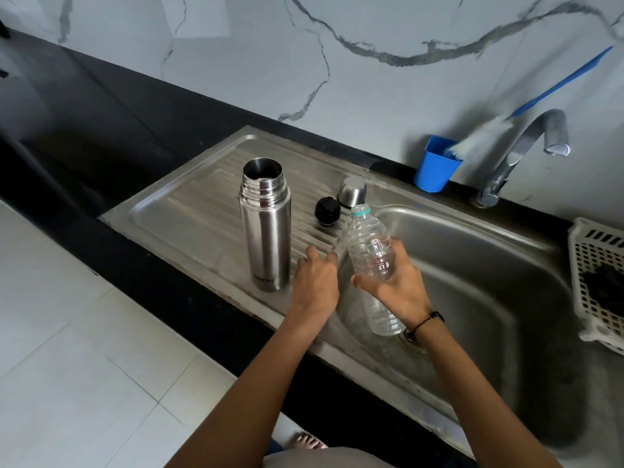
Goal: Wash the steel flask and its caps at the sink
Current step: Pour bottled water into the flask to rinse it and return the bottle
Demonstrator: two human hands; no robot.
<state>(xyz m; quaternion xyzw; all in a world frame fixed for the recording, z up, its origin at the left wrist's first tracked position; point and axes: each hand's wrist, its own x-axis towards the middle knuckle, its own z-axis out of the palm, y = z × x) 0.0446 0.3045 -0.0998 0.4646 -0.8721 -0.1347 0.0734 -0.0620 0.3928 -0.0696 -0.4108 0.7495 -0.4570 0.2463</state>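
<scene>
Right hand [395, 282] grips a clear plastic bottle [371, 261] over the sink [489, 265]; left hand [315, 282], fingers straight on the drainboard [189, 211], sits just right of the upright, uncapped steel flask [265, 228], caps [327, 211] beyond.

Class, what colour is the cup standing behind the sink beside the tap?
Blue cup, seen in the head view.

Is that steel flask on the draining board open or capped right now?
Open. The steel flask stands upright with its mouth bare; the black inner cap and steel outer cap sit apart on the draining board.
</scene>
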